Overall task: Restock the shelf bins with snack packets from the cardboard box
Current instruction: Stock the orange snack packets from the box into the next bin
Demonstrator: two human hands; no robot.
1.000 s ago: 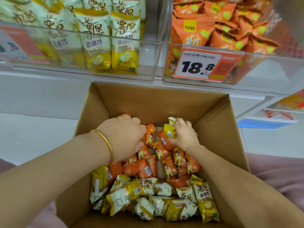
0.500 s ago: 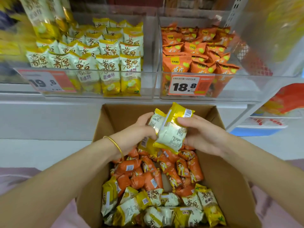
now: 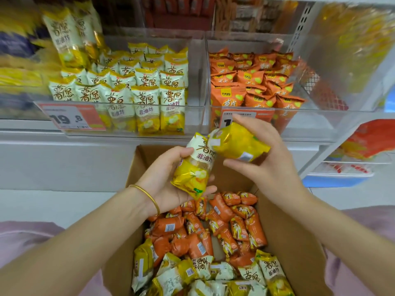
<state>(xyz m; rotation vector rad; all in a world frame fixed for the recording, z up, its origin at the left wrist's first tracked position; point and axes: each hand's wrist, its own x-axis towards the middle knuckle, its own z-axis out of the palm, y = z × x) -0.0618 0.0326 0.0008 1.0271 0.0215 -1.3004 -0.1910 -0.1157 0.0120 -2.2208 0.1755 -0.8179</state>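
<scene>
My left hand [image 3: 168, 184] grips a yellow-and-white snack packet [image 3: 193, 167] upright, its front facing me. My right hand [image 3: 263, 159] holds a second yellow packet [image 3: 237, 142] tilted on its side, just right of the first and touching it. Both are raised above the open cardboard box [image 3: 284, 231], which holds several orange packets [image 3: 213, 227] in the middle and yellow ones [image 3: 213, 272] at the near end. On the shelf ahead, a clear bin [image 3: 192, 118] stands full of yellow packets and a clear bin [image 3: 316, 116] to its right holds orange ones.
Red price tags hang on the bin fronts, one reading 19.8 [image 3: 70, 118]; the right tag is partly hidden by my right hand. A white shelf ledge [image 3: 64, 159] runs below the bins. More packaged goods [image 3: 361, 142] sit on lower shelves at right. A gold bangle [image 3: 149, 195] circles my left wrist.
Both hands came up out of the box with yellow packets. The two packets, held together half a second ago, are now one in each hand and higher, near the bins.
</scene>
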